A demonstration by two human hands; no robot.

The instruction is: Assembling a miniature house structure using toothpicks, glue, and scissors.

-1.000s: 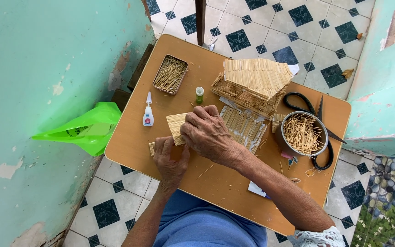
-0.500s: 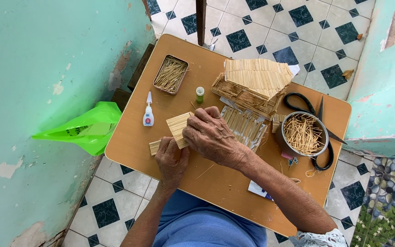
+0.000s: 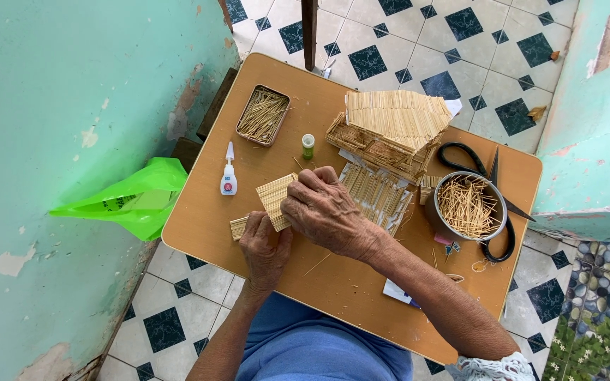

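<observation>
Near the table's (image 3: 199,233) front edge, left hand (image 3: 265,248) closed on a small stick panel (image 3: 274,200), thumb and fingers pinching its lower end, apparently to steady it. Right hand (image 3: 326,212) lies curled over the panel's right side, fingers pressing down; exact grip hidden. Second panel piece (image 3: 238,226) just left of left hand. Glue bottle (image 3: 228,178) near left edge, within reach. Flat stick wall (image 3: 379,196) beside right hand. Stick house (image 3: 393,130) toward back. Round tin of sticks (image 3: 466,207) and scissors (image 3: 485,169) at right edge; rectangular tin (image 3: 262,116) at back left corner. Tiled floor (image 3: 418,35), teal walls (image 3: 51,92), green bag (image 3: 128,201) at left.
</observation>
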